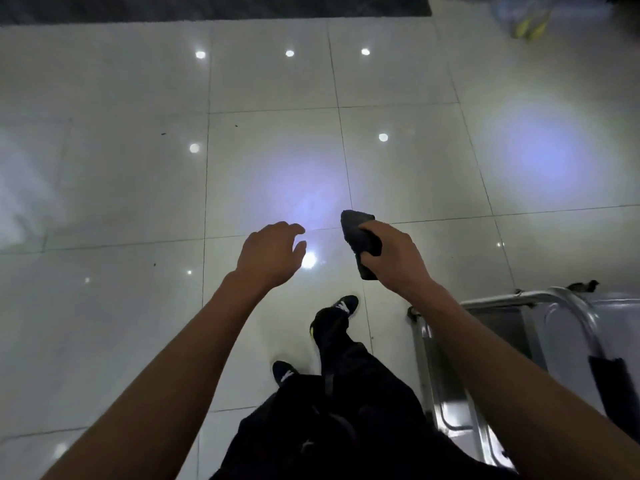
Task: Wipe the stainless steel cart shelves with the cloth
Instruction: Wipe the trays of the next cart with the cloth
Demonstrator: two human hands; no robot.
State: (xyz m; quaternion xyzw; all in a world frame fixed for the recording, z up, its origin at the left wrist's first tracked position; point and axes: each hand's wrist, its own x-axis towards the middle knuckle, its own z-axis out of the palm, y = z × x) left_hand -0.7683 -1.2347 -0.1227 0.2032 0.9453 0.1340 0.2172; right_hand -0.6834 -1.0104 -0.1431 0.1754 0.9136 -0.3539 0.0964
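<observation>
The floor (138,188), pale glossy tile with ceiling lights mirrored in it, fills most of the view, with a dark strip along its far edge. The person stands on it in dark trousers and black shoes (341,308), one foot ahead of the other, which suggests walking rather than working.

The cart (540,299) sits at the lower right, just beside the person's right leg and partly cut off by the frame edge. Its steel rail curves round a corner, with a shelf (588,341) inside it and a lower one visible beneath. Something dark lies or hangs on the shelf near the right forearm; what it is cannot be told. The cart is off to the side, not under the hands, so no wiping is happening at this moment.

The right hand (394,251) is held out over the floor, fingers curled round the cloth (360,237), a dark folded wad sticking out above and below the fist, likely bunched that way to give a firm pad. The cloth is well apart from the cart, touching nothing but the hand.

The left hand (270,251) hangs beside it, empty, fingers loosely bent, probably free to steady the cart.
</observation>
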